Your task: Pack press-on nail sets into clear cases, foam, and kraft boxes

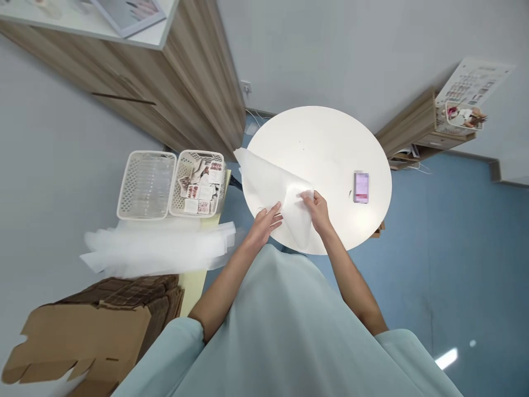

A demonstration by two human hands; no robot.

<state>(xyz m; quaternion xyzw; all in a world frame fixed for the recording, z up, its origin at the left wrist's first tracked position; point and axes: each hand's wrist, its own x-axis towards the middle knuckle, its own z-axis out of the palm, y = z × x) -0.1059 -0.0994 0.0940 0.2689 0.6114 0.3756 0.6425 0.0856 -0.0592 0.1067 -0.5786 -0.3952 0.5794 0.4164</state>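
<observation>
A round white desk (330, 149) is the landmark here. At its near edge, the left hand (266, 220) lies flat with spread fingers on a translucent white sheet (273, 190), while the right hand (317, 208) pinches the sheet's folded edge just beside it. The sheet overhangs the desk's left rim. A phone (361, 187) lies flat on the desk, to the right of the hands and well apart from them. Left of the desk, two white baskets (171, 184) stand side by side; the one nearer the desk holds small packets. Nearer than the baskets lie a pile of sheets (157, 248) and flattened cardboard (95, 325).
</observation>
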